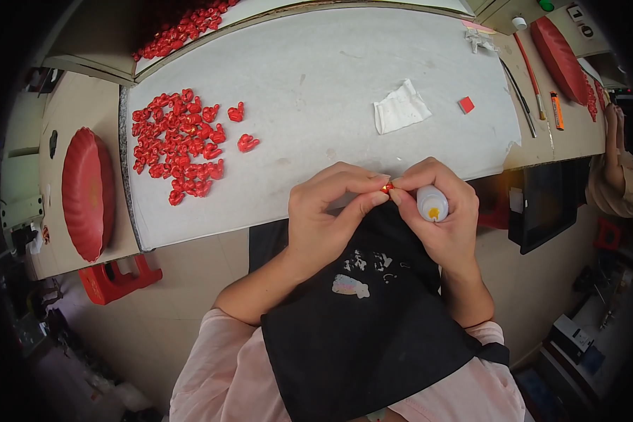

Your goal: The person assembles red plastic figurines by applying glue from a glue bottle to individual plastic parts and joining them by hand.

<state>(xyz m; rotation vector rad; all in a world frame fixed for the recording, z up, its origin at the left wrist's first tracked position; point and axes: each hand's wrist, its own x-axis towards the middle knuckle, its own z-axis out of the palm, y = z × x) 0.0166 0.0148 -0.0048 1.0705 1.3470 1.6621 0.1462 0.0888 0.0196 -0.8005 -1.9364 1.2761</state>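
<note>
Just past the table's near edge, my left hand [325, 219] pinches a small red figurine [386, 188] with a touch of gold on it. The fingertips hide most of its shape. My right hand [451, 224] meets it from the other side, thumb and forefinger at the piece. Against the right palm rests a small white bottle [431, 199] with a yellow patch on the end facing me. On the left of the white-covered table lies a heap of red figurines [183, 137] of similar colour, with a few loose ones [247, 143] beside it.
A crumpled white cloth [401, 107] and a red square [466, 105] lie beyond my hands. To the right are a brush [531, 77], an orange tube [557, 111] and a red tray [559, 60]. Another red tray [88, 193] stands at left, above a red stool [122, 279].
</note>
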